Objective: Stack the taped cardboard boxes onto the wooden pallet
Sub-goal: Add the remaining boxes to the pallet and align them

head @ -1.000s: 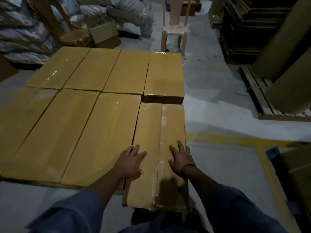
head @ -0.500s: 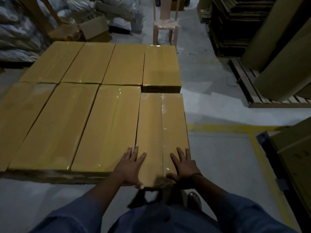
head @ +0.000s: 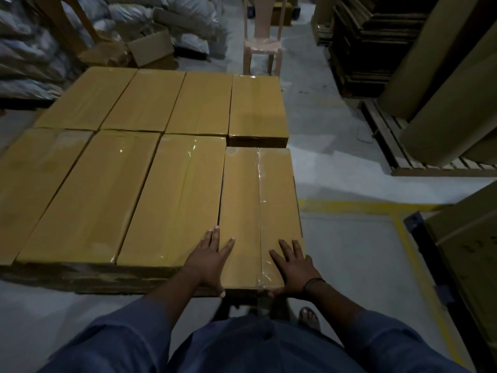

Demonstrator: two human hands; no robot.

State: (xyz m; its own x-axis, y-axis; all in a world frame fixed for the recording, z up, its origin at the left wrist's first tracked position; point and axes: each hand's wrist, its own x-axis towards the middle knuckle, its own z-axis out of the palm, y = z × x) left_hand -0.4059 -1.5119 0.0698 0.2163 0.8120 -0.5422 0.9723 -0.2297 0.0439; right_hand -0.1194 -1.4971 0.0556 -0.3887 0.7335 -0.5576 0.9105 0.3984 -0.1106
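Blue sleeves at the bottom, sandalled foot (head: 309,317) on the grey floor. Left hand (head: 212,261) and right hand (head: 291,267) both lie flat with fingers spread, pressing on the near end of the long tan cardboard box with a clear tape seam (head: 242,205). Thumbs sit at its near edge, nothing clamped.

That box is 4th and rightmost in the near row, touching the neighbouring taped tan box (head: 174,200), far end just beside the far-right tan box (head: 258,109). 8 boxes, 2 rows of 4. The dark strip under the near row looks like the wooden pallet (head: 67,278) edge.

Handling guess: stiff card, slick tape, weight unclear. It is long, so take it with 2 hands at the short ends or under the edges, not on the tape.

Right: yellow floor line (head: 349,204), a slatted second pallet (head: 390,146) carrying big brown rolls (head: 443,103). Far: pink plastic chair (head: 262,47), open brown carton (head: 153,49), grey sacks (head: 27,49). Nothing looks to be in the way above the layer.
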